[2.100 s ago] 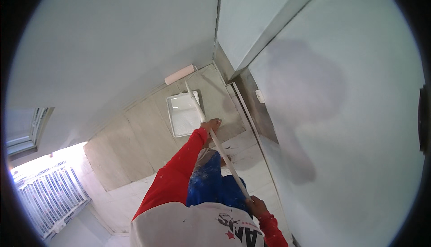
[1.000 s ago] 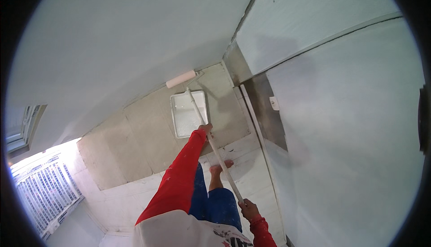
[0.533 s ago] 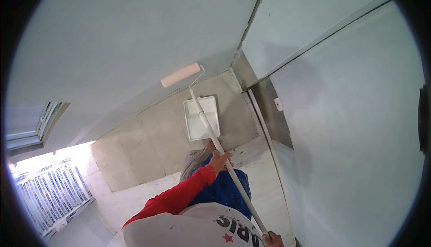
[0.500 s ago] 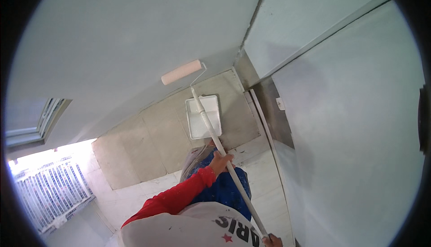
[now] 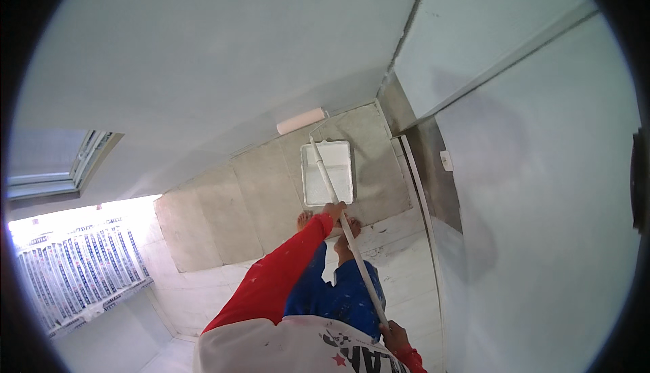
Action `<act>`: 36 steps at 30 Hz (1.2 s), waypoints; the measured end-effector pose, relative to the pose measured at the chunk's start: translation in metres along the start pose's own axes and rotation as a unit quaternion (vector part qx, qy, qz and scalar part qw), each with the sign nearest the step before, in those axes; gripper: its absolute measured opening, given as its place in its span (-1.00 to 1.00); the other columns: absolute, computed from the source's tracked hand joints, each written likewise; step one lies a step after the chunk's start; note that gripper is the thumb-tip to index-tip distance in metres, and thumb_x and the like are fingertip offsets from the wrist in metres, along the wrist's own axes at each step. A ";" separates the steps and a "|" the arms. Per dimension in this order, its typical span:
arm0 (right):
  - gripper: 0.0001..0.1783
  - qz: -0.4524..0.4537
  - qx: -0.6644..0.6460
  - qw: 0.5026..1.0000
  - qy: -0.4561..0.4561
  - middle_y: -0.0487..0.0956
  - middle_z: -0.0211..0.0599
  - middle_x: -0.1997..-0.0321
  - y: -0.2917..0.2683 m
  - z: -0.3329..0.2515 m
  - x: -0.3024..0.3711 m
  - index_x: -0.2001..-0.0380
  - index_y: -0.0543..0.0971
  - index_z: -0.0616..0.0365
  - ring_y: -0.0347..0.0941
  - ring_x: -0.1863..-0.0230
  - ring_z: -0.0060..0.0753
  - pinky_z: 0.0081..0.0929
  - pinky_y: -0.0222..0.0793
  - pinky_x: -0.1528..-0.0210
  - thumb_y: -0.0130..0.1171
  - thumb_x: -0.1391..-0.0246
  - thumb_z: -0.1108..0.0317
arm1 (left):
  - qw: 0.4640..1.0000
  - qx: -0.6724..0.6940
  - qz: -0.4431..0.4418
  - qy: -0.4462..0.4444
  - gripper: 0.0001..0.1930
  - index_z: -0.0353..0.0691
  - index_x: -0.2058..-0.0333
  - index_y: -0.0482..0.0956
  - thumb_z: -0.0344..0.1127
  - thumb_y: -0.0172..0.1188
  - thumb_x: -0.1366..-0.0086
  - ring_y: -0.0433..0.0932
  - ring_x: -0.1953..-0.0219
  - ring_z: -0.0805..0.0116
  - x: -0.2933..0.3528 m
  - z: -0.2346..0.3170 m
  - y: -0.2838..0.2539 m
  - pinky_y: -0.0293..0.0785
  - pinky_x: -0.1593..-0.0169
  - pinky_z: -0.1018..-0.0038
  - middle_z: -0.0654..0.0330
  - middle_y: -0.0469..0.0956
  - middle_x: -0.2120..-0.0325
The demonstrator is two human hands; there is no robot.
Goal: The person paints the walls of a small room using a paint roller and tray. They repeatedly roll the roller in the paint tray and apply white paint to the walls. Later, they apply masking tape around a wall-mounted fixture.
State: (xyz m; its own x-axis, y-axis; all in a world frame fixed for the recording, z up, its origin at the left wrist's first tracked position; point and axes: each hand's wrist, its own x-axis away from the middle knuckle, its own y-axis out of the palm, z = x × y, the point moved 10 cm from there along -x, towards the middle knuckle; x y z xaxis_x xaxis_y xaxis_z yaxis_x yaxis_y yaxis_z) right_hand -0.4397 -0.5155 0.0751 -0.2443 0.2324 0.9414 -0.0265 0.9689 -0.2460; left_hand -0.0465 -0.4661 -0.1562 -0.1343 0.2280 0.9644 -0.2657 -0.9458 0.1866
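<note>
A paint roller with a pale peach sleeve (image 5: 301, 121) on a long whitish pole is in both my hands. My left hand (image 5: 334, 210) grips the pole partway along, just short of the tray. Lower down, near my right hip, my right hand (image 5: 395, 337) is closed round the pole's near end. The roller sleeve is at the grey wall's lower part; whether it touches I cannot tell. Under the pole, a white paint tray (image 5: 344, 173) lies on the floor, with white paint in it. My bare feet stand just on the near side of the tray.
A beige floor covering (image 5: 244, 210) runs along the base of the grey wall (image 5: 223, 48). To the right stand a pale wall (image 5: 542, 170) with a white socket (image 5: 445, 161) and a low ledge (image 5: 423, 203). A window (image 5: 74, 170) and a film-wrapped panel (image 5: 84, 271) are at left.
The roller has come down the wall toward the floor. My left arm reaches farther out, and my right hand has moved forward along with the pole. My feet now show.
</note>
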 end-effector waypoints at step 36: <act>-0.49 0.018 0.015 0.999 -0.042 0.51 -0.13 0.61 0.050 -0.045 0.045 0.42 0.50 0.24 0.52 0.49 -0.12 -0.23 0.38 0.41 0.03 -0.16 -0.09 | 0.888 -0.270 -0.035 0.369 -0.64 -0.37 0.31 0.47 -0.16 0.21 -0.08 0.57 0.52 0.05 0.034 0.029 -0.062 0.55 0.44 0.16 0.03 0.50 0.58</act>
State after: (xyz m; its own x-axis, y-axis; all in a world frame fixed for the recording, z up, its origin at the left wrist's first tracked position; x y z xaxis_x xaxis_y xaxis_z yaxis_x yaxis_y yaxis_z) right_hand -0.4087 -0.4524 0.1154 -0.3270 0.2579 0.9091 -0.0456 0.9566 -0.2878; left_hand -0.0066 -0.4062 -0.1296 -0.6358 0.5604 0.5307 -0.6913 -0.7193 -0.0687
